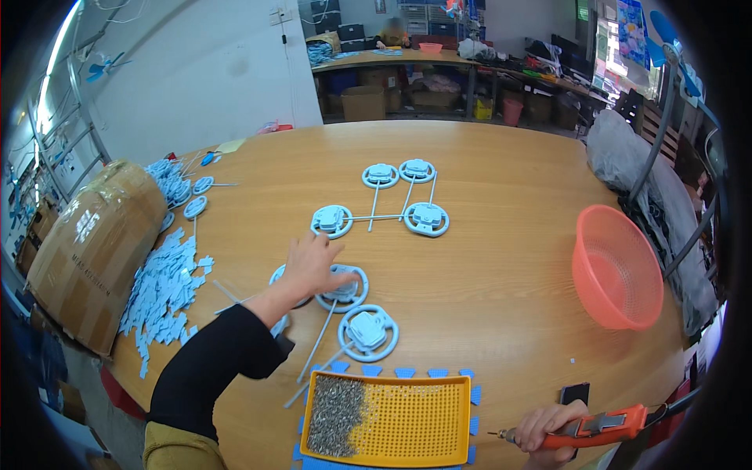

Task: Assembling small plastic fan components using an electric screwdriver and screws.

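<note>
My left hand [312, 266] reaches over a group of light blue steering-wheel-shaped plastic parts, its fingers apart and nothing visible in them. Under and beside it lie a ring part [356, 296] and others half hidden by my hand and sleeve. Nearer me rests another blue wheel part [368, 334] with a thin rod. Several finished-looking wheels with rods, one of them a wheel [426, 219], lie farther off. At the lower right my right hand [544, 429] is closed around an orange electric screwdriver [615, 428], its bit pointing left toward a yellow tray [423, 419].
Small metal screws [335, 415] fill the tray's left side; a blue interlocking mat [406, 373] lies beneath. A cardboard box [98, 254] and a heap of flat blue pieces [166, 282] stand left. A pink basket [615, 266] is at right, a black phone-like object [576, 393] nearby.
</note>
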`<action>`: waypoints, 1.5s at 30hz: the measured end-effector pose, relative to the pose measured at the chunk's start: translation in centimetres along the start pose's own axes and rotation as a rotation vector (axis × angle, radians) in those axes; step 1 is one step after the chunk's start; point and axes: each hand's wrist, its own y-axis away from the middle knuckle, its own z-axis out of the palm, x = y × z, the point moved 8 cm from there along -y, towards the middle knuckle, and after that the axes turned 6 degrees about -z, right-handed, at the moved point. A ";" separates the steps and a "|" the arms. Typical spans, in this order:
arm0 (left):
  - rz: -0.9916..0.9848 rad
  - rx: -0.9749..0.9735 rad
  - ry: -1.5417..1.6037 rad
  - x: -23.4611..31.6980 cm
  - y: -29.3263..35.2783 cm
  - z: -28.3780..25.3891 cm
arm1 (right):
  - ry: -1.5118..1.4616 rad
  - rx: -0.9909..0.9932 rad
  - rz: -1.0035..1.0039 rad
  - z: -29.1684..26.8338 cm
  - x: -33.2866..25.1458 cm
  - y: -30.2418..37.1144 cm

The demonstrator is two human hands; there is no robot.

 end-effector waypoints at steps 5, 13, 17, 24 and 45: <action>-0.052 0.218 0.079 3.8 -12.0 -1.9 | -0.003 0.052 0.030 -0.4 0.9 -0.4; -0.242 -0.021 0.207 3.6 -22.5 4.7 | -0.113 -0.068 0.017 -0.9 2.6 -0.6; -0.105 -0.043 0.139 -0.3 -15.9 6.4 | -0.065 -0.004 0.001 -0.6 1.6 -0.6; 0.225 0.435 0.442 -3.7 1.5 3.5 | -0.119 -0.115 0.059 7.0 2.3 0.8; -0.179 0.734 0.768 -11.1 49.1 -0.6 | 0.041 -0.168 0.062 17.2 -5.9 10.0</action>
